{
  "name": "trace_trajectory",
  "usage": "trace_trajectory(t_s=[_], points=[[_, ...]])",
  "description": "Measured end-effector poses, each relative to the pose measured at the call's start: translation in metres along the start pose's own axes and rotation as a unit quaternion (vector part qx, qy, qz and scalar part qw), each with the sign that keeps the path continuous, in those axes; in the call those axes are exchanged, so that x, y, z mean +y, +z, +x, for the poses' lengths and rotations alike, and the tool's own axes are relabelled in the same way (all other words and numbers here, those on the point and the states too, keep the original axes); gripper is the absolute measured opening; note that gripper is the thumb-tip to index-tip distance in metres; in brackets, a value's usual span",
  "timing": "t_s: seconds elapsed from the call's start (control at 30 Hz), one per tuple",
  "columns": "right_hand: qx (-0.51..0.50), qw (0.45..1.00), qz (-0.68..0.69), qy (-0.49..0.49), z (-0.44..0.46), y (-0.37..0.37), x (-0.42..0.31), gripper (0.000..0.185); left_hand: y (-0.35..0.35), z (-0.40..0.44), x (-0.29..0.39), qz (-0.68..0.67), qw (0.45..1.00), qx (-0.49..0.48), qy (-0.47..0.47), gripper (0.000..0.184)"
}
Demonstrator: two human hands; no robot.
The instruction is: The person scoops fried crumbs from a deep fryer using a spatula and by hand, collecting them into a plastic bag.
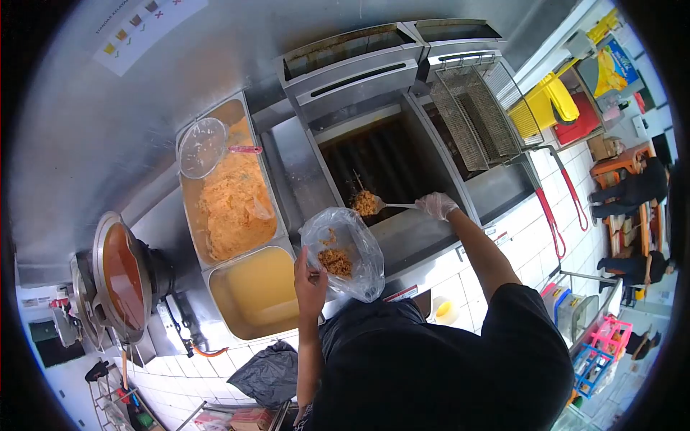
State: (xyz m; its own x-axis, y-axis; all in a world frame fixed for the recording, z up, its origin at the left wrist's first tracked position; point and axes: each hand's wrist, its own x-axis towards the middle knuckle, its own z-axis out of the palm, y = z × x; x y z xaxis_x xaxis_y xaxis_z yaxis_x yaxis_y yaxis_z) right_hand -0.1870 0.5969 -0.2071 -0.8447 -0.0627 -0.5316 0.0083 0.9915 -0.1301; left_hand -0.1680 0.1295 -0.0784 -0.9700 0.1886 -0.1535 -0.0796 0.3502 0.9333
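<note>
My right hand (436, 205), in a clear plastic glove, is closed on the handle of a skimmer (397, 205). Brown fried crumbs (365, 204) fill the skimmer's head, over the near left corner of the fryer vat (388, 158) of dark oil. My left hand (312, 279) grips the left side of a clear plastic bag (366, 251), its fingers partly hidden by the film. More brown crumbs (335, 263) lie inside the bag, whose mouth faces up beside the skimmer.
Left of the fryer are a tray of orange-coloured breading (237, 205) with a strainer (203, 149) on it, and a pan of yellow liquid (257, 291). A pot of red-brown liquid (123, 273) stands further left. Wire fry baskets (474, 115) with red handles rest at right. Other people are far right.
</note>
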Motion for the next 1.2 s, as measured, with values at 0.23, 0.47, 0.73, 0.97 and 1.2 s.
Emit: trace_trajectory(t_s=[0.23,0.47,0.73,0.97,1.2], points=[[0.142,0.979,0.129,0.067,-0.056,-0.036,-0.003,0.045,-0.002,0.000,0.017,-0.031,0.998,-0.014,-0.052,0.072],[0.196,0.976,0.089,0.038,-0.129,-0.138,-0.039,0.041,0.000,0.005,0.021,0.012,0.998,-0.025,-0.050,0.072],[0.269,0.951,-0.002,-0.154,-0.154,-0.124,-0.130,0.023,0.006,0.014,0.010,-0.028,0.999,-0.026,0.019,0.072],[0.388,0.903,-0.118,-0.143,-0.169,-0.009,-0.153,0.027,0.010,0.007,-0.002,-0.018,0.999,-0.022,0.039,0.076],[0.278,0.958,0.047,-0.052,-0.202,0.017,-0.136,0.030,0.012,-0.003,0.032,-0.045,0.997,-0.069,-0.008,0.074]])
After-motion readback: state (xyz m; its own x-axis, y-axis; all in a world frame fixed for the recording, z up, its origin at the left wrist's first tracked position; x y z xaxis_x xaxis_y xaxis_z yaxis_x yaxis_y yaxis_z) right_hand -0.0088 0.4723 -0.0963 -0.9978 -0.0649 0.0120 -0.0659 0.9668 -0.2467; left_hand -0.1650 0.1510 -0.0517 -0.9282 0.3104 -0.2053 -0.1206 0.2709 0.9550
